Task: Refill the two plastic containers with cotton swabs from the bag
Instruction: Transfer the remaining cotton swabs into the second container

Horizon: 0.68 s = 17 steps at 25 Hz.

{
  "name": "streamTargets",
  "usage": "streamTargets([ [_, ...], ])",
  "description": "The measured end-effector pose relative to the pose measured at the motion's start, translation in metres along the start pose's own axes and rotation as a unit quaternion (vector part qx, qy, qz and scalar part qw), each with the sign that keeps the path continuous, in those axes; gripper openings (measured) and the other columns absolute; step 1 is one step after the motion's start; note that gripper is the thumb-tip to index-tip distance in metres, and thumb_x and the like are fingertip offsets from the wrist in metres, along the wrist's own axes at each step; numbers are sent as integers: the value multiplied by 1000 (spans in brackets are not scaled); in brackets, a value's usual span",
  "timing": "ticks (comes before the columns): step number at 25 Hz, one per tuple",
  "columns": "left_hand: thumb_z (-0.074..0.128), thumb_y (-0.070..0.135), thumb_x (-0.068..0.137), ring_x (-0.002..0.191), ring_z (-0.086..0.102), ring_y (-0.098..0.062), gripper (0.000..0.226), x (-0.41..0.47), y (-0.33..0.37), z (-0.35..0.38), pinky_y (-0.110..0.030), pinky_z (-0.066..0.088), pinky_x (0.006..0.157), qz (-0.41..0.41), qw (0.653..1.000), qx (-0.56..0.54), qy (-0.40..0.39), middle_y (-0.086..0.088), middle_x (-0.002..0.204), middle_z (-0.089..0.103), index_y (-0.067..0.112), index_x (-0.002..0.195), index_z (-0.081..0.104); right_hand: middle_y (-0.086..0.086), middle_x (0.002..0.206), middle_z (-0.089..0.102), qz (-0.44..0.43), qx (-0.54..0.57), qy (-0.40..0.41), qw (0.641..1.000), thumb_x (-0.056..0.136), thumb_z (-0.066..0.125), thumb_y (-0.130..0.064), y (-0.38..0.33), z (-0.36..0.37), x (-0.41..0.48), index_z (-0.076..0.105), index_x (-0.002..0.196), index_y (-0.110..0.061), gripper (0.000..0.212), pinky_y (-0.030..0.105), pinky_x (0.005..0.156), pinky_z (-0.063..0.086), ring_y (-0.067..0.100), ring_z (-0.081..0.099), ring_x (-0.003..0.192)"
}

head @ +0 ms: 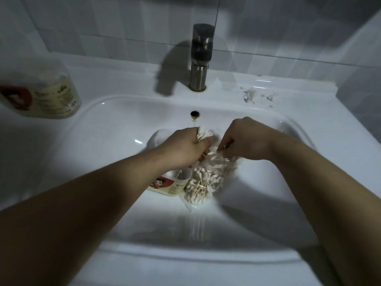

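The clear plastic bag [208,182] of cotton swabs lies in the basin of the white sink [115,124], directly below and between the two hands, its open upper end reaching up to their fingers. The left hand [185,147] hangs over the bag's top left corner with its fingers curled tight around a bunch of cotton swabs [203,134], whose white tips stick out past the thumb side. Beneath this hand, touching the bag's left side, an open container [173,185] with a red and cream label lies in the basin; only a few sticks show inside it. The right hand [244,139] is just beside the left, above the bag's top right corner, fingers bent and pressed together, pinching at the mouth of the bag; whether it pinches plastic alone or swabs too cannot be told. A second container [55,96], swabs visible through its clear top, stands well apart on the sink's left ledge. A faucet [201,56] rises behind the basin, and white crumbs [252,96] lie on the right ledge.
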<state>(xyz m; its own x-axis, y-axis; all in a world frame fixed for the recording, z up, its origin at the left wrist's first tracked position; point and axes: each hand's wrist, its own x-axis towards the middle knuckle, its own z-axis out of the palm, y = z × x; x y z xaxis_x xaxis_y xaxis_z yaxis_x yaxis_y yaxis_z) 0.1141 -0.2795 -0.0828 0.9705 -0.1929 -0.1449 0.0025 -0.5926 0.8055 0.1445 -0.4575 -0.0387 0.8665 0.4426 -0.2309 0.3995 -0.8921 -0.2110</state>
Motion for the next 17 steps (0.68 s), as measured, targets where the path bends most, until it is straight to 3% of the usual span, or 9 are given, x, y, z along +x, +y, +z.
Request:
streamTargets([
  [2, 49, 37, 106, 74, 75, -15, 21, -1, -1, 1, -34, 59, 62, 7, 1000, 24, -11, 3, 91, 76, 25, 98, 63, -19, 70, 73, 26, 49, 26, 998, 83, 77, -22, 4, -5, -3, 82, 91, -30, 12, 11, 62, 46, -7, 64, 67],
  [4, 48, 34, 107, 74, 75, -13, 18, -2, -1, 1, -28, 55, 55, -3, 999, -35, -2, 4, 92, 75, 29, 95, 61, -14, 65, 74, 48, 109, 44, 992, 83, 77, -19, 7, -8, -7, 81, 83, -28, 10, 18, 72, 55, -3, 69, 67],
  [7, 49, 31, 107, 64, 69, -13, 22, 4, -2, -1, -29, 53, 56, -7, 996, -77, 49, 3, 80, 71, 21, 92, 63, -8, 66, 75, 63, 173, 59, 981, 85, 75, -15, 9, -11, -10, 81, 83, -23, 10, 30, 85, 59, 2, 73, 69],
  [10, 54, 37, 103, 60, 55, -21, 30, 9, -4, -2, -35, 48, 62, -12, 991, -111, 75, -1, 65, 56, 10, 96, 65, 2, 71, 77, 70, 264, 67, 960, 85, 76, -8, 10, -13, -10, 81, 87, -12, 6, 32, 87, 60, 11, 76, 71],
  [14, 59, 41, 99, 55, 49, -18, 36, 11, -5, 1, -36, 45, 63, -45, 981, -176, 71, 3, 58, 49, 7, 103, 68, 12, 79, 78, 60, 345, 91, 932, 85, 75, -1, 12, -12, -8, 80, 91, -4, 8, 39, 90, 60, 19, 77, 76],
  [17, 63, 44, 96, 50, 49, -12, 33, 7, -1, 2, -32, 46, 61, -43, 980, -185, 67, 4, 55, 48, 12, 91, 67, 16, 81, 77, 56, 379, 89, 919, 84, 75, 2, 13, -12, -8, 79, 91, -1, 9, 42, 91, 60, 23, 77, 78],
])
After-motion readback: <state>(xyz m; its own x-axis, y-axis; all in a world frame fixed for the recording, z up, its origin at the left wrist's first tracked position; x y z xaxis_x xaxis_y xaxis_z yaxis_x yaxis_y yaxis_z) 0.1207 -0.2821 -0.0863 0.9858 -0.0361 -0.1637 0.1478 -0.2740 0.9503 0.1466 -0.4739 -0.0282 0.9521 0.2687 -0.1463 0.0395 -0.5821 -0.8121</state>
